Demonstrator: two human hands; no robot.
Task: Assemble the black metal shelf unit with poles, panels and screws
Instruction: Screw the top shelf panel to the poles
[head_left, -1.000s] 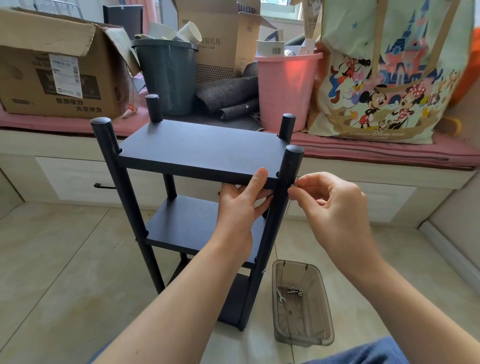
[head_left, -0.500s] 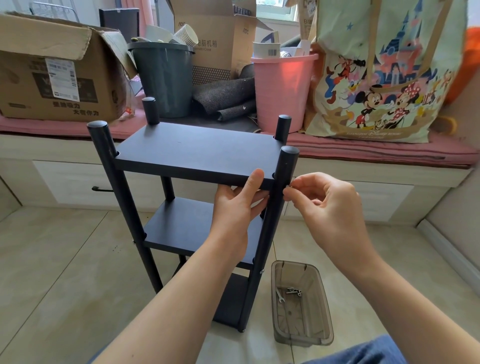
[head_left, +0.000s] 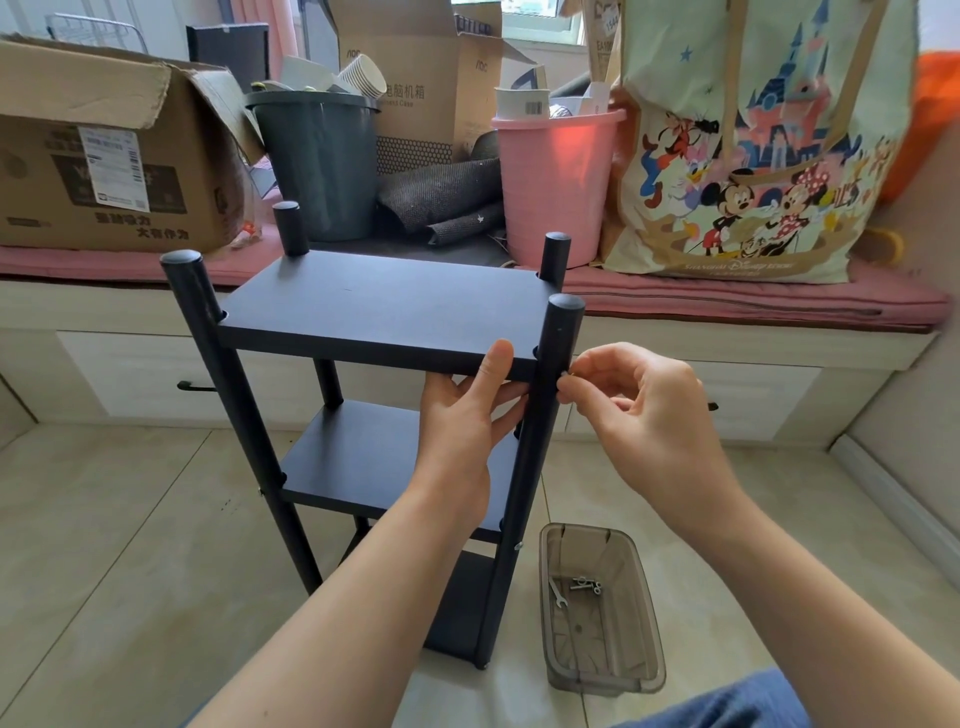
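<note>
Single head-worn wide-angle view, looking forward and down from close above the shelf unit (head_left: 384, 332) – tiled floor (head_left: 104, 545) near, cluttered window bench (head_left: 727, 306) across the far side

Support surfaces: tiled floor (head_left: 130, 545) and, behind it, a bench with a pink cushion (head_left: 727, 306).

On the floor: the black shelf unit (head_left: 374, 312) stood upright on its poles. Just right of its base lay a clear brown plastic tray (head_left: 644, 670) holding a few screws (head_left: 586, 585) and a small wrench (head_left: 557, 595).

On the cushion, left to right: cardboard box (head_left: 104, 150), dark grey bin (head_left: 317, 161), rolled dark mat (head_left: 441, 200), pink bin (head_left: 556, 182), cartoon-print tote bag (head_left: 748, 145). A second cardboard box (head_left: 431, 78) stood behind the bins.
</note>
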